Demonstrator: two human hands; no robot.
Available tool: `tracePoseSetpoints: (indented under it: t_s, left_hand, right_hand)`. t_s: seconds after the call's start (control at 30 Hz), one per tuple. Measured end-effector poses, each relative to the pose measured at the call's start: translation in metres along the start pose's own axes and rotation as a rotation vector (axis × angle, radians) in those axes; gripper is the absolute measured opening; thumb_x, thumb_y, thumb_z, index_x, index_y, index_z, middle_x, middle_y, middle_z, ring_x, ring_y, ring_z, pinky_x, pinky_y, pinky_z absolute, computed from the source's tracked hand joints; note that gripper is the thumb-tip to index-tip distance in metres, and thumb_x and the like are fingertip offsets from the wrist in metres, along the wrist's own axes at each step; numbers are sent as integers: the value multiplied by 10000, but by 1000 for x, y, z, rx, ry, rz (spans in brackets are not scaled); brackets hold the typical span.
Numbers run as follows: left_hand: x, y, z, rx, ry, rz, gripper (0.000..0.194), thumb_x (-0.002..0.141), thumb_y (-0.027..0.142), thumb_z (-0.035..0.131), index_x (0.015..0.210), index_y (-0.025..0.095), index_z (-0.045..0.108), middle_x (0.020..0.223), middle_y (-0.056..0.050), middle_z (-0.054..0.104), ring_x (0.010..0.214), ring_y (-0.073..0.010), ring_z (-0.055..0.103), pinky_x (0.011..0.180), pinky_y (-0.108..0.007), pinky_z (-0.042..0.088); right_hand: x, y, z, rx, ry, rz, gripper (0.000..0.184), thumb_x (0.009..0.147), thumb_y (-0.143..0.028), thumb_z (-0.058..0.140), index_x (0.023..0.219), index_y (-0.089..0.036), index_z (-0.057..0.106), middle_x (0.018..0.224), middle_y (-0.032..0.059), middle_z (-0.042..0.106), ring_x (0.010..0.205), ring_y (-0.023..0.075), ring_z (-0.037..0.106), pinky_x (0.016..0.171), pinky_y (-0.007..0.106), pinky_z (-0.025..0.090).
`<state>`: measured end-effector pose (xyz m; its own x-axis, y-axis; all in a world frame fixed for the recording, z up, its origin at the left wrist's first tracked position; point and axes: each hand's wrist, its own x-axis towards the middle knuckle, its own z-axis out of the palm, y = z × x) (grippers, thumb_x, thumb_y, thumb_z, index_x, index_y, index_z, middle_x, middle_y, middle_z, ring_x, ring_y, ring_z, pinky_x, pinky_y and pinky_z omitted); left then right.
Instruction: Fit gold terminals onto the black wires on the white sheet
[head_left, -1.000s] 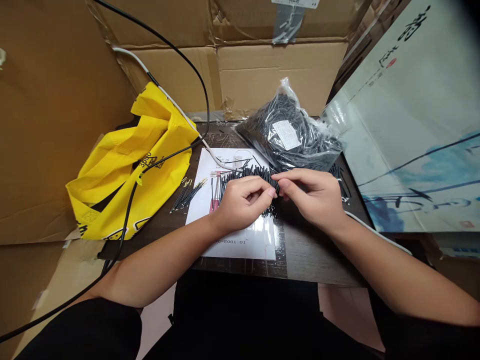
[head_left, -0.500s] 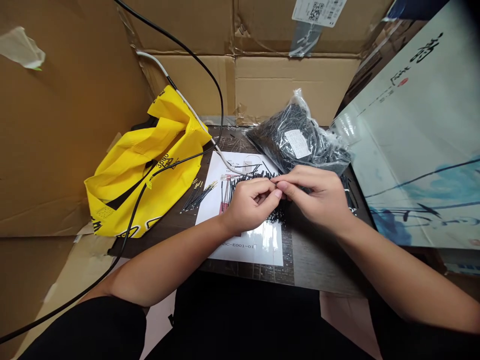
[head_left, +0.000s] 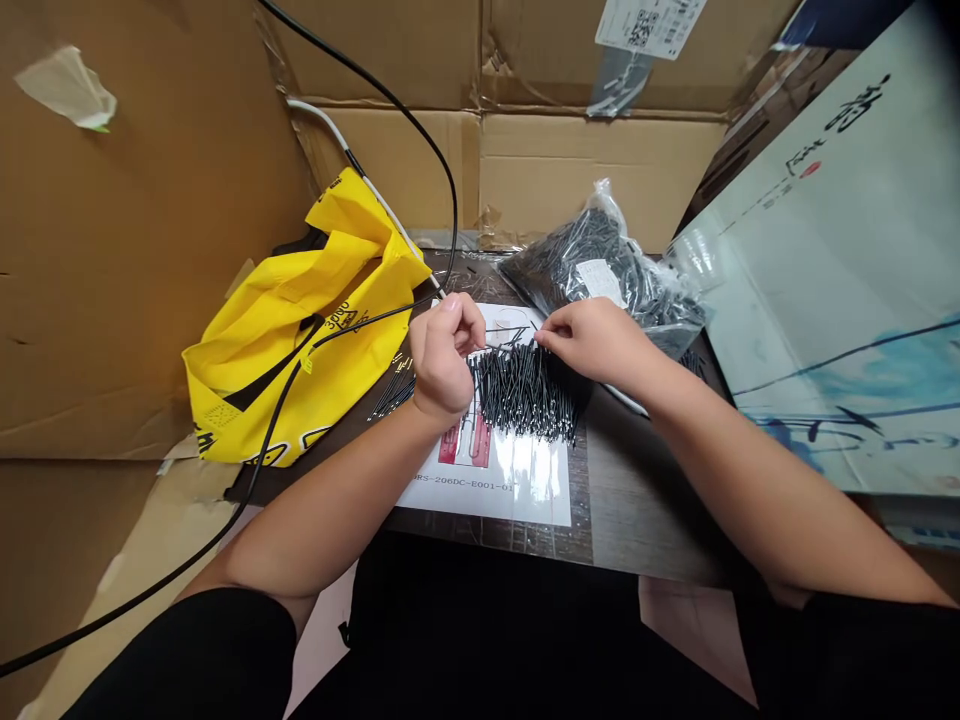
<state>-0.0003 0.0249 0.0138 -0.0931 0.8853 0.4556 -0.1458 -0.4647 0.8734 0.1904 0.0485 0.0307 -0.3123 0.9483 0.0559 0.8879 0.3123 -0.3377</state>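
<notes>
Two hands are facing each other over a printed sheet (head_left: pixel 529 502). Dozens of black wires (head_left: pixel 525 395) are lying in a dense row across the sheet's right part, pale tips pointing toward its front edge. At the sheet's left edge, the left hand (head_left: pixel 444 358) is curling loosely; I cannot tell whether it is holding anything. At the sheet's far right, the right hand (head_left: pixel 589 340) is bringing thumb and finger narrowly together by the row's far end; whether a wire is caught between them I cannot tell. Beyond the sheet to the right, a bulging plastic bag (head_left: pixel 551 265) is taking up room; to its left, a yellow bag (head_left: pixel 292 300) is sprawling. Cardboard boxes (head_left: pixel 600 165) are walling off the space beyond the sheet. Open room is showing right of the sheet, where the counter (head_left: pixel 637 490) is running to its front edge
</notes>
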Motion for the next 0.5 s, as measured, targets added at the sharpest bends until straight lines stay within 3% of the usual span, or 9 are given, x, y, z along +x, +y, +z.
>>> tracePoseSetpoints:
  t_s: [0.17,0.23,0.3,0.33,0.4,0.5]
  left_hand:
    - [-12,30,-3,109,-79,128,511,975,395,343,507,193,313,473,15,294,464,-84,307,498,-298,233]
    - [-29,41,-4,186,-278,340,432,947,286,362,526,191,344,471,16,311,466,-91,306,511,-308,211]
    - [-48,43,-3,292,-551,659,321,858,261,427,550,204,355,467,28,298,462,-104,275,503,-322,195]
    - [-56,42,-3,373,-629,775,317,817,289,456,536,208,332,466,28,293,461,-111,262,491,-327,175]
    - [-68,35,-2,484,-685,957,318,772,319,491,522,209,328,470,33,301,457,-112,267,465,-316,189]
    - [-77,24,0,517,-657,967,307,759,337,480,518,214,334,471,36,293,449,-116,280,459,-320,206]
  right_hand:
    - [-5,-6,-3,-125,117,-13,253,902,-398,593,929,-215,766,813,45,709,706,161,578,585,309,280]
    - [0,-15,-4,-125,138,-108,220,920,-346,573,966,-214,743,868,43,705,762,166,590,611,312,294]
    - [11,-31,0,-124,106,-257,188,927,-280,554,981,-218,724,932,40,695,817,167,589,636,315,303]
    - [18,-41,4,-130,65,-344,184,925,-244,548,986,-217,719,956,41,690,832,166,584,641,316,301]
    - [34,-66,14,-165,-28,-569,178,911,-209,563,1008,-201,711,962,55,674,881,184,570,652,320,300]
    - [54,-106,32,-232,-221,-857,169,901,-186,588,1026,-159,699,1006,83,663,939,204,542,673,318,320]
